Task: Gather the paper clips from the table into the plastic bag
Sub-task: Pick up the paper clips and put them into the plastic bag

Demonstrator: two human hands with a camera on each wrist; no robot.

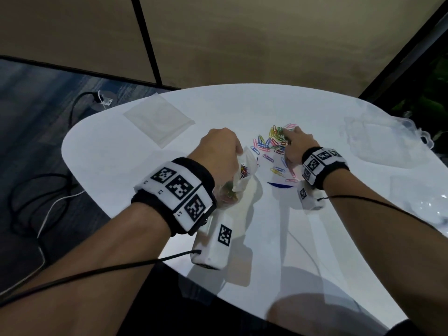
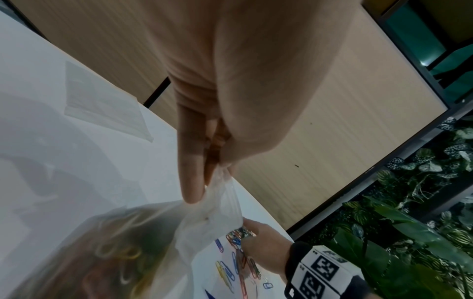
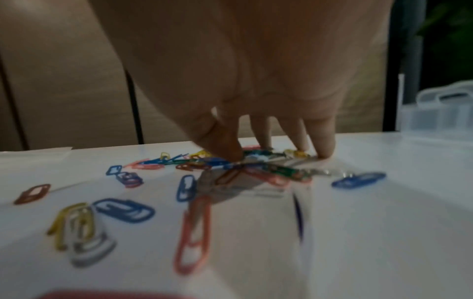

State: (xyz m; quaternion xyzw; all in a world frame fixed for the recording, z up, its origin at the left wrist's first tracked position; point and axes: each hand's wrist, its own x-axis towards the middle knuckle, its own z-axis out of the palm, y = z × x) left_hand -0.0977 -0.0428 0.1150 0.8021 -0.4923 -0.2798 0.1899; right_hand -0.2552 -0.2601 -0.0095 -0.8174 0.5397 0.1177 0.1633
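Note:
My left hand holds a clear plastic bag up off the white table, pinching its rim between thumb and fingers. Coloured clips show through the bag's lower part. Just to its right, a loose pile of coloured paper clips lies on the table, with more clips scattered toward me. My right hand comes down on the far end of the pile. In the right wrist view its thumb and fingertips close round a cluster of clips against the tabletop.
A stack of flat clear bags lies at the back left of the table. Clear plastic boxes stand at the right, and one shows beyond my fingers. Cables trail on the floor beyond the left table edge.

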